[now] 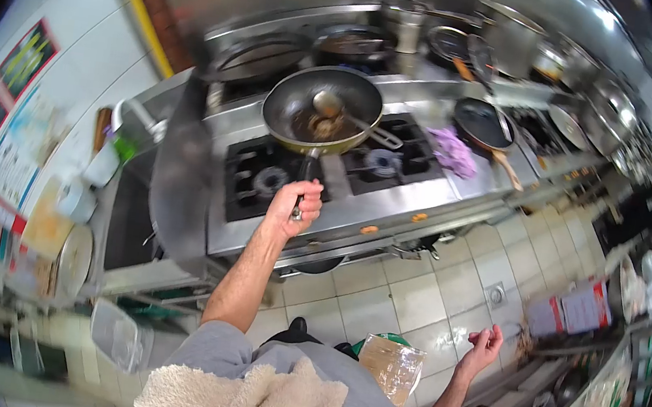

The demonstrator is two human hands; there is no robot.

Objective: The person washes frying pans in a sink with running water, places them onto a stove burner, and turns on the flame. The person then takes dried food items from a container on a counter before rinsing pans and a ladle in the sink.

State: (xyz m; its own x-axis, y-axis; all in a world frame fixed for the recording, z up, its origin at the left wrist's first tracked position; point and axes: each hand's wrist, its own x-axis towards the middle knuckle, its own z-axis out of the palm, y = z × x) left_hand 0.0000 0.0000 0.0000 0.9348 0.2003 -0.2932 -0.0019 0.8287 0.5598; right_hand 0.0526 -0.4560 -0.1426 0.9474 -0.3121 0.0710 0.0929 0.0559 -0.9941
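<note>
The left hand (296, 204) is closed in a fist around the dark handle (308, 167) of a deep wok (287, 108), thumb side up and the arm reaching forward. The right hand (481, 349) hangs well out to the side, fingers loosely curled, with nothing visible in it.

The wok is over the front part of the stove (219, 243), between the left burner (270, 182) and the right burner (382, 162); whether it rests on the grates or is held just above them cannot be told. Inside lies some dark brown liquid (303, 125), and a ladle (327, 104) leans with its shank across the right rim.

Holding it well would mean a firm wrist and a level bowl, since a tilt could spill the liquid or let the unheld ladle slide. The free hand could steady that shank.

Farther right, a purple cloth (454, 152) lies near a frying pan (482, 123), both apart from the wok. A beige towel (253, 402) drapes over the person's front.
</note>
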